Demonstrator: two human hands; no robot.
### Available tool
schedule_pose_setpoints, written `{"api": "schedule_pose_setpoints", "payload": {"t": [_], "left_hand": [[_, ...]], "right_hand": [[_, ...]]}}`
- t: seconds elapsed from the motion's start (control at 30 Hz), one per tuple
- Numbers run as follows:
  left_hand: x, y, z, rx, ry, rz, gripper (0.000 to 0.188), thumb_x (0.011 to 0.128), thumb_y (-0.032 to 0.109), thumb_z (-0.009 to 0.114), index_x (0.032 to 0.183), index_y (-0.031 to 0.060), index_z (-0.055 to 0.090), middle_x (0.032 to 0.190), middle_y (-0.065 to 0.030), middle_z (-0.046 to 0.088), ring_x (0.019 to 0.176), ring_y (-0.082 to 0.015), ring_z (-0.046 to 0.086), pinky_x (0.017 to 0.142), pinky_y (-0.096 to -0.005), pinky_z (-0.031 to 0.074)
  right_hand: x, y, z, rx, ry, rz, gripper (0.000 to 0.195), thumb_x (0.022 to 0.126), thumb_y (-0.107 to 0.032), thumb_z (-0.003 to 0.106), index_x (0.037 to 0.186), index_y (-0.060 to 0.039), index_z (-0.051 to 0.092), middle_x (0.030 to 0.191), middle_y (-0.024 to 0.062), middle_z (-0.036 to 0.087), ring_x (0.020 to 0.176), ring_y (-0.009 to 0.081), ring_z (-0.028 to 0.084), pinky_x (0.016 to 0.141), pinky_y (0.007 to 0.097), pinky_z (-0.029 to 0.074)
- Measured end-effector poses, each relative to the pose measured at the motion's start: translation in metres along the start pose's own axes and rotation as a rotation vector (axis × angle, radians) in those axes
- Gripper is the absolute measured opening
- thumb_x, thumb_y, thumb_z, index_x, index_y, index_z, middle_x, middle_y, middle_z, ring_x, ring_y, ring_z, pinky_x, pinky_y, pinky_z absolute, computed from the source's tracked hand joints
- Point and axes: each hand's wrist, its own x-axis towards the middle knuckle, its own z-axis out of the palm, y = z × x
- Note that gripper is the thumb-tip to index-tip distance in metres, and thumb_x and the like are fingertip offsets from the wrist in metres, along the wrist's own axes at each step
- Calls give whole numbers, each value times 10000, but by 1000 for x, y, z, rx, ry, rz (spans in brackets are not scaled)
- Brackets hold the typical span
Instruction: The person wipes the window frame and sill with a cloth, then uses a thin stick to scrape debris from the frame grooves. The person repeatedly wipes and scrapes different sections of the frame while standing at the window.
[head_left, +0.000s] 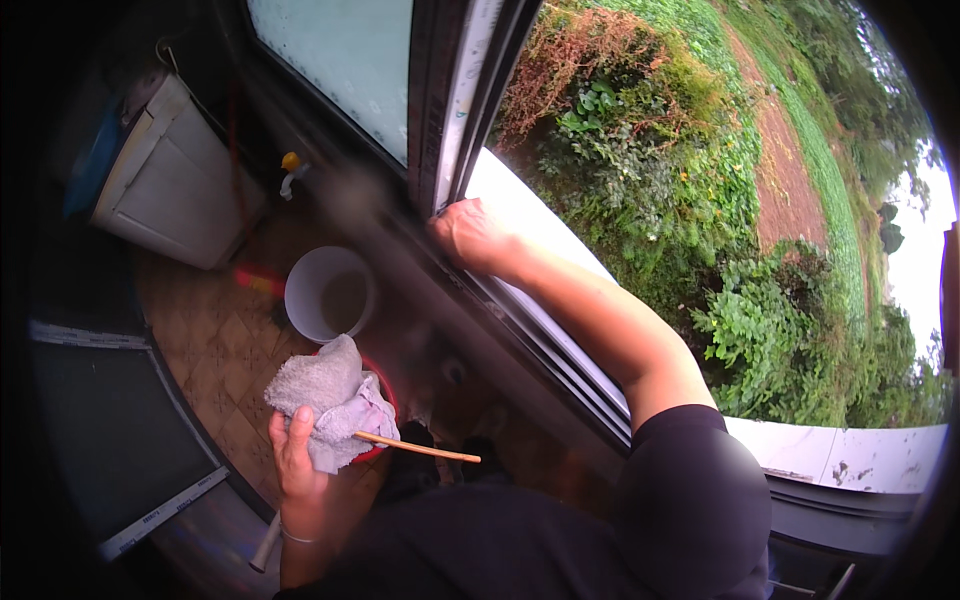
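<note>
My left hand (295, 455) holds a bunched, damp-looking pale terry cloth (322, 382), with the thumb along its near side. A thin wooden stick (420, 447) pokes out of the cloth towards the right; its other end is hidden in the folds. My right hand (472, 232) reaches across to the window track, at the foot of the sliding sash frame (455, 112). Its fingertips are hidden behind the hand, so whether they grip anything is unclear. Beneath my right forearm runs the white window sill (525, 206).
On the tiled floor (225, 352) a white bucket (300, 296) holds murky water. A red basin (388, 390) shows partly behind the cloth. Near the wall are a tap with a yellow handle (290, 160) and a large white bin (176, 169). Plants (637, 150) grow outside the open window.
</note>
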Motion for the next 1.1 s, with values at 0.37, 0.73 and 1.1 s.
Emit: {"api": "schedule_pose_setpoints", "payload": {"t": [0.37, 0.73, 1.1], "left_hand": [[7, 8, 17, 32, -116, 5, 399, 931, 218, 549, 1261, 11, 460, 1207, -125, 549, 1110, -224, 544, 970, -363, 426], [8, 3, 43, 5, -219, -4, 415, 929, 208, 556, 1277, 7, 452, 1215, -118, 557, 1108, -214, 555, 977, -363, 430], [-5, 2, 42, 0, -210, 5, 416, 931, 211, 555, 1280, 8, 455, 1204, -107, 561, 1093, -194, 556, 967, -344, 430]], "right_hand": [[-127, 64, -57, -115, 488, 337, 171, 737, -76, 626, 893, -103, 690, 762, 102, 632, 725, 307, 632, 619, 403, 510], [-174, -27, -11, 129, 58, 103, 115, 797, -110, 549, 878, -88, 629, 755, 123, 567, 699, 328, 590, 613, 439, 478], [-141, -45, -20, -172, -329, 64, 151, 760, -94, 574, 894, -76, 642, 852, 158, 620, 795, 280, 658, 662, 400, 506]]}}
